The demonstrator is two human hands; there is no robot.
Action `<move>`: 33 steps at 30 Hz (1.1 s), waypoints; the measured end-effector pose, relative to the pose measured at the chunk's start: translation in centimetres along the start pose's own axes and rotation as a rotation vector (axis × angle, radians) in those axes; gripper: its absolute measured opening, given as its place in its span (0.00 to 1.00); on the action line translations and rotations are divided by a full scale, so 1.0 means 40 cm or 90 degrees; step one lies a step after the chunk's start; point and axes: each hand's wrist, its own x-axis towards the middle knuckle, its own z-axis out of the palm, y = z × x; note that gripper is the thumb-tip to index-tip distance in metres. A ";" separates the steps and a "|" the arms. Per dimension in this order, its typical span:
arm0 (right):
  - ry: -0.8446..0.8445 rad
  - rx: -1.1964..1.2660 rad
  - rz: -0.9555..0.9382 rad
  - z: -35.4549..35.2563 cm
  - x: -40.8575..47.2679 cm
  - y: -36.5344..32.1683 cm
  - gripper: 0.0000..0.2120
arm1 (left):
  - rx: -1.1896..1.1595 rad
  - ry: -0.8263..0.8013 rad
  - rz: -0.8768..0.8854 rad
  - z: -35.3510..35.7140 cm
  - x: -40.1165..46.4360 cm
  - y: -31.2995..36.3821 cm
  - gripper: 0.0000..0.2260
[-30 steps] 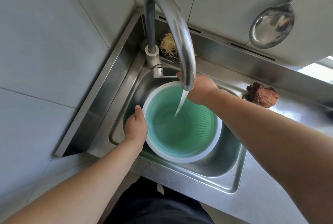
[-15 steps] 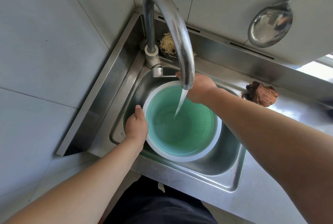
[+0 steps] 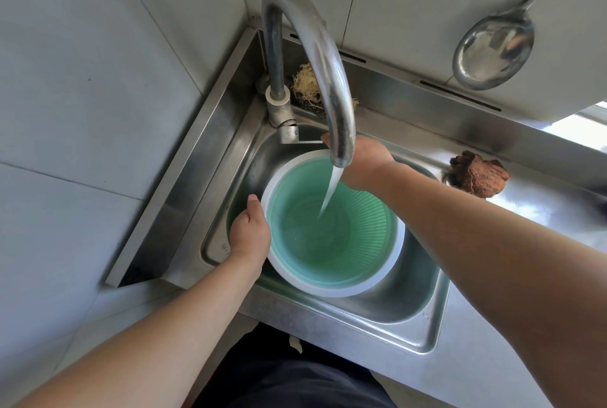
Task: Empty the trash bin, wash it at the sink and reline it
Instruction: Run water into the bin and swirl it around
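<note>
Left hand (image 3: 250,237): grips white rim of green trash bin (image 3: 361,243), frame centre, standing in steel sink (image 3: 423,315). Right hand (image 3: 364,158): at bin's far rim beside tap lever, finger position unclear. Faucet (image 3: 315,56): water running into bin.

Green ribbed bin (image 3: 358,243) with white rim, upright in steel sink (image 3: 423,319), part-filled with water under running tap (image 3: 315,56).

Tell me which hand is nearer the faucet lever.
Right. The right hand reaches over the bin rim, a fingertip at the faucet lever. The left hand holds the bin's near-left rim, well away from it.
</note>
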 end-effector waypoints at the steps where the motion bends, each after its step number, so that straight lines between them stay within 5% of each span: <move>1: 0.000 0.001 -0.003 0.000 0.000 0.000 0.32 | 0.000 0.000 0.000 0.000 0.000 0.001 0.24; 16: 0.013 0.016 -0.010 -0.004 -0.002 -0.005 0.33 | 0.003 0.005 0.001 0.000 -0.002 0.001 0.24; 20: -0.012 0.051 0.048 -0.002 -0.002 -0.008 0.14 | -0.003 0.006 0.004 0.001 0.000 -0.003 0.23; 25: 0.002 0.026 0.001 -0.012 -0.008 -0.012 0.24 | 0.000 0.009 0.005 0.000 0.001 -0.006 0.24; 33: 0.012 0.034 0.018 -0.019 0.012 -0.019 0.10 | 0.004 -0.011 0.017 -0.002 -0.006 -0.003 0.25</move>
